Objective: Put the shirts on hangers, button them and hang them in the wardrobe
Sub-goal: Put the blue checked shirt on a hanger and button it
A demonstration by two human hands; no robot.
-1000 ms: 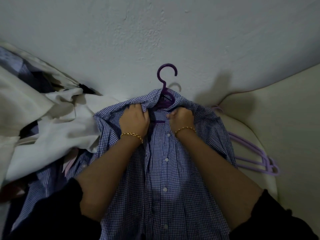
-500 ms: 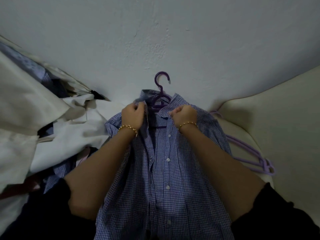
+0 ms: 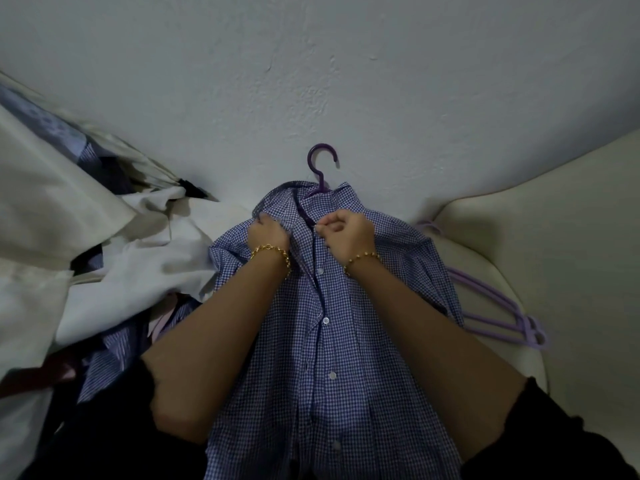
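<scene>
The blue checked shirt (image 3: 346, 341) lies front-up before the person on a dark purple hanger (image 3: 320, 168), whose hook sticks out of the collar toward the white wall (image 3: 311, 81). The left hand (image 3: 268, 233) grips the fabric beside the collar with curled fingers, while the right hand (image 3: 346, 230) has its fingers (image 3: 332, 225) curled, pinching the placket edge just below the collar. A heap of pale clothes (image 3: 138, 258) lies to the left, and lilac hangers (image 3: 498, 317) lie just right of the shirt.
</scene>
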